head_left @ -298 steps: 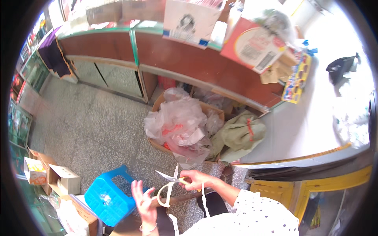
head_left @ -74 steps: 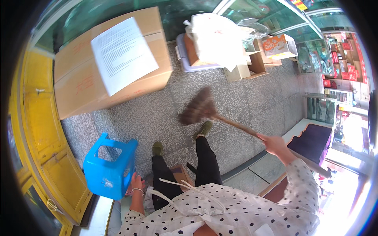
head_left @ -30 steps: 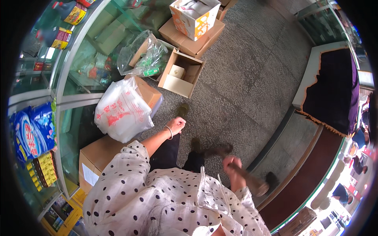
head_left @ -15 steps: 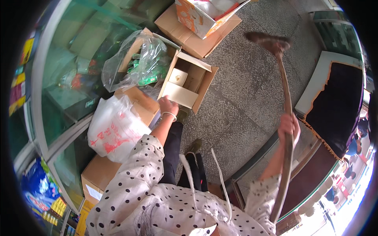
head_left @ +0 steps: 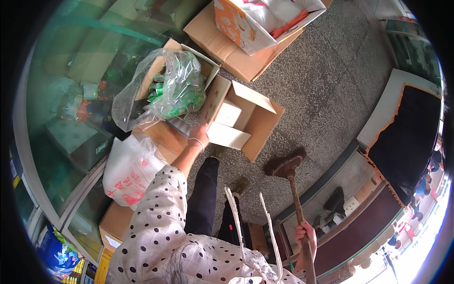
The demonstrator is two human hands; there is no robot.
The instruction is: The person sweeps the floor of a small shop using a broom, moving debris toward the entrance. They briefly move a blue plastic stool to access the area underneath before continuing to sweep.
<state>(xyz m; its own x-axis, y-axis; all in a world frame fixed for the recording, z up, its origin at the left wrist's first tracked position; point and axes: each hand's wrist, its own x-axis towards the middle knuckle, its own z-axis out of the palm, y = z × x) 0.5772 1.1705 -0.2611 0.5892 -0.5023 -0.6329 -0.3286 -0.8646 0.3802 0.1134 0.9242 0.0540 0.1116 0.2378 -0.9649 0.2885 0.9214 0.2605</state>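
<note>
My left hand point(head_left: 199, 135) is closed on the near left edge of an open cardboard box point(head_left: 266, 124). The box is tilted, flaps spread, and a small white carton point(head_left: 228, 113) sits inside it. On the right, my right hand point(head_left: 306, 233) wraps round the wooden handle of a broom point(head_left: 295, 201). The broom's dark bristle head rests on the speckled floor, just right of my feet. Left of the held box stands another carton with green packets point(head_left: 182, 102) under a clear plastic bag point(head_left: 137, 94).
A white plastic bag with red print point(head_left: 130, 173) lies by the glass cabinet point(head_left: 61, 180) at left. Farther off, an orange-and-white box point(head_left: 241, 28) stands on a brown carton point(head_left: 222, 45). A counter with a black cloth point(head_left: 404, 137) borders the right side.
The broom has come from far right back toward my feet, my right hand drawing nearer with it. The open box has shifted right and turned, my left hand still on its edge.
</note>
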